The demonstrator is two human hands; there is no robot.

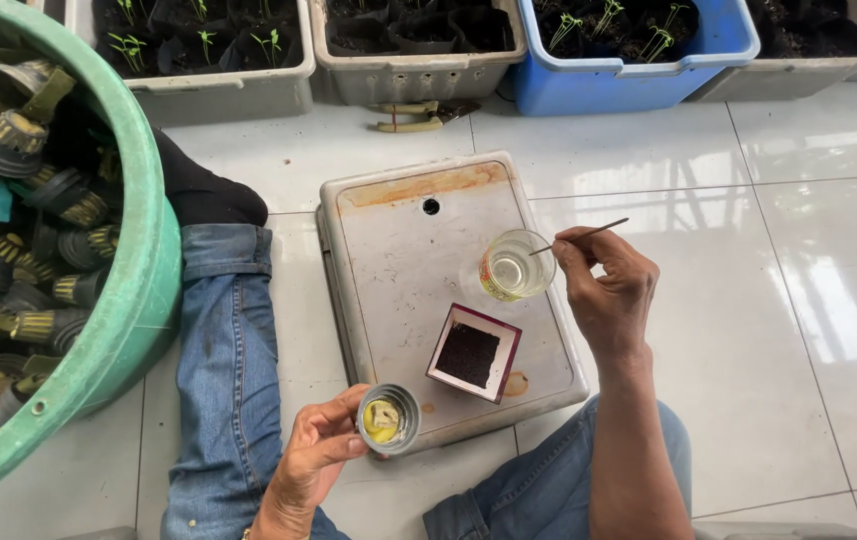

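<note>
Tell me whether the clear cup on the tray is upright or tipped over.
Upright: the clear cup stands on the tray with its round mouth open toward the camera, beside the right hand.

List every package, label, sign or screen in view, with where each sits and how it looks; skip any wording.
Small square box: on the grey tray, near its front edge; maroon rim, white sides, dark fill.
Label on the clear cup: at the tray's right edge, by the right hand; a yellowish band round the wall, print too small to tell.
No signs or screens.
</note>
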